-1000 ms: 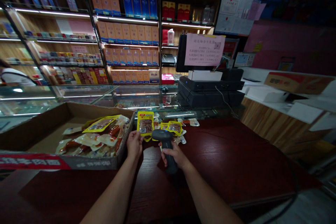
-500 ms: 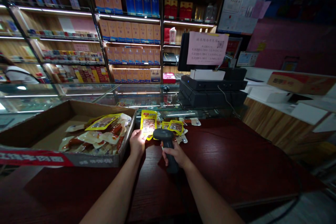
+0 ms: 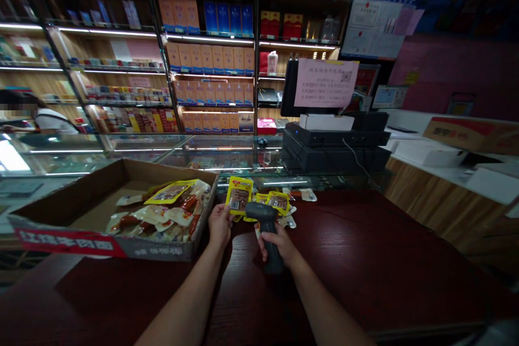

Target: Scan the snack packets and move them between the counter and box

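A flat, yellow-bordered snack packet [image 3: 239, 194] of glossy plastic, with a clear window showing brown strips, is being held nearly upright by its lower left corner, just right of the carton and above the far part of the table. It is being pinched between the thumb and fingers of the left hand [image 3: 220, 225]. A dark grey barcode scanner [image 3: 267, 225], smooth, with a rounded head and a thick handle, is being gripped by the right hand [image 3: 281, 243]; its head is overlapping the packet's lower right corner in view, and whether they are touching cannot be told. Behind it, more yellow packets [image 3: 279, 201] are lying among crinkled clear ones on the dark red, wood-grained table [image 3: 344, 259]. To the left, vacuum-packed sausages [image 3: 162, 219] are being held in a shallow cardboard carton [image 3: 162, 248]. Beyond, a pink sheet [image 3: 326, 84] is being displayed on a black monitor [image 3: 291, 89]. The packet, being brightly lit half a second ago, is now being seen without that glare, its window dark again.
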`<action>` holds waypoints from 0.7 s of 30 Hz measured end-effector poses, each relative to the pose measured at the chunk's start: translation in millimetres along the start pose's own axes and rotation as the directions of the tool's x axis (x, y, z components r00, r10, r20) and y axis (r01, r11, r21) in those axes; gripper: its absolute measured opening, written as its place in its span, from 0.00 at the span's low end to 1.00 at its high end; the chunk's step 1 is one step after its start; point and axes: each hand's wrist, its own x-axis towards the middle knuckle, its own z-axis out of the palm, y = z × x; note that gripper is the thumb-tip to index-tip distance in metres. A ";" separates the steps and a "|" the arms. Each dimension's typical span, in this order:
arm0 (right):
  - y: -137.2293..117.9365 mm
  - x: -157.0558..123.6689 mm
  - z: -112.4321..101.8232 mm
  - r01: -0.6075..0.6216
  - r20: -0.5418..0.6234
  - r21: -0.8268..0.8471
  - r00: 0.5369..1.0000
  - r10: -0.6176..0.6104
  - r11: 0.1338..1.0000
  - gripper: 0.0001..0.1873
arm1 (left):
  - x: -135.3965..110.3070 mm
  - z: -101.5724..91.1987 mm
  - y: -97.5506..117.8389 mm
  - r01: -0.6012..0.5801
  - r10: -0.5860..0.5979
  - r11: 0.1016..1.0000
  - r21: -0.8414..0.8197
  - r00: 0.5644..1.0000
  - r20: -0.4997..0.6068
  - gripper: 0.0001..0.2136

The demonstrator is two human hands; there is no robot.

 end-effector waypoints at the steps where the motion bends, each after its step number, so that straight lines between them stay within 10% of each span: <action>1: -2.0 -0.2 2.4 0.009 -0.007 0.008 1.000 -0.009 1.000 0.21 | -1.6 3.1 4.2 -0.008 0.008 1.000 -0.003 1.000 0.012 0.18; 8: -27.4 11.9 38.9 0.039 0.081 -0.003 0.996 -0.039 0.999 0.19 | 3.2 12.1 74.6 -0.150 0.150 0.989 -0.012 0.988 -0.041 0.17; 14: -35.9 36.6 75.4 0.047 0.124 -0.020 0.991 -0.044 0.999 0.18 | 29.0 -25.1 143.7 -0.260 0.289 0.956 0.139 0.918 -0.272 0.11; 21: -32.8 49.3 103.0 0.039 0.196 -0.034 0.980 -0.032 0.999 0.19 | 47.2 -66.1 172.2 -0.301 0.372 0.926 0.227 0.825 -0.426 0.10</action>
